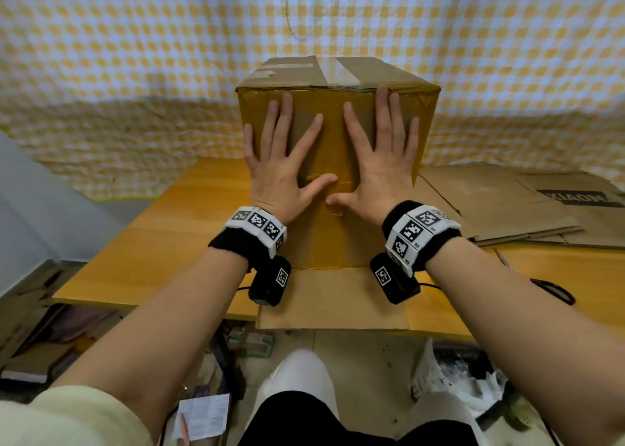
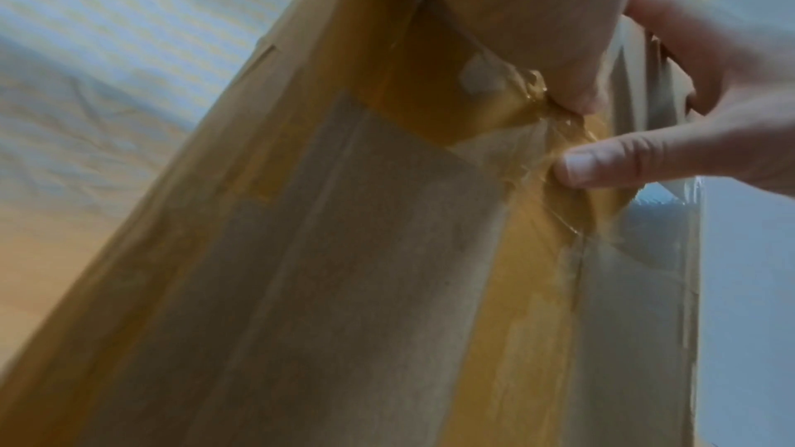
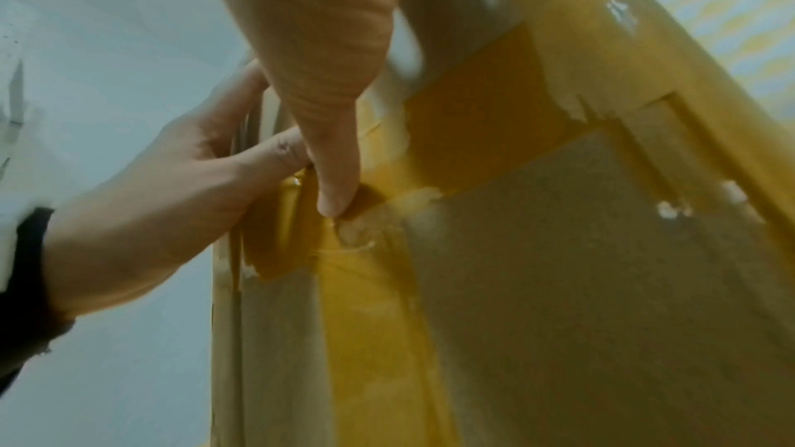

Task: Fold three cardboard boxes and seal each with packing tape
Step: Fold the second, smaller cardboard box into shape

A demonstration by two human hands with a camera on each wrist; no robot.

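A folded cardboard box (image 1: 334, 73) stands on the wooden table (image 1: 162, 229), its near face covered in strips of yellow-brown packing tape (image 1: 333, 134). My left hand (image 1: 284, 161) and right hand (image 1: 378, 154) lie flat on that face, fingers spread and pointing up. Both thumbs meet over a wrinkled bit of tape (image 2: 546, 107) at the middle seam. In the right wrist view my right thumb tip presses the tape (image 3: 366, 284) while the left hand (image 3: 180, 182) lies beside it. A loose bottom flap (image 1: 333, 298) juts over the table's near edge.
Flattened cardboard boxes (image 1: 527, 205) lie stacked on the table to the right. A black cable (image 1: 554, 290) loops near the right edge. A yellow checked cloth (image 1: 135, 56) hangs behind. Clutter, papers and a plastic bag (image 1: 453, 378) sit on the floor under the table.
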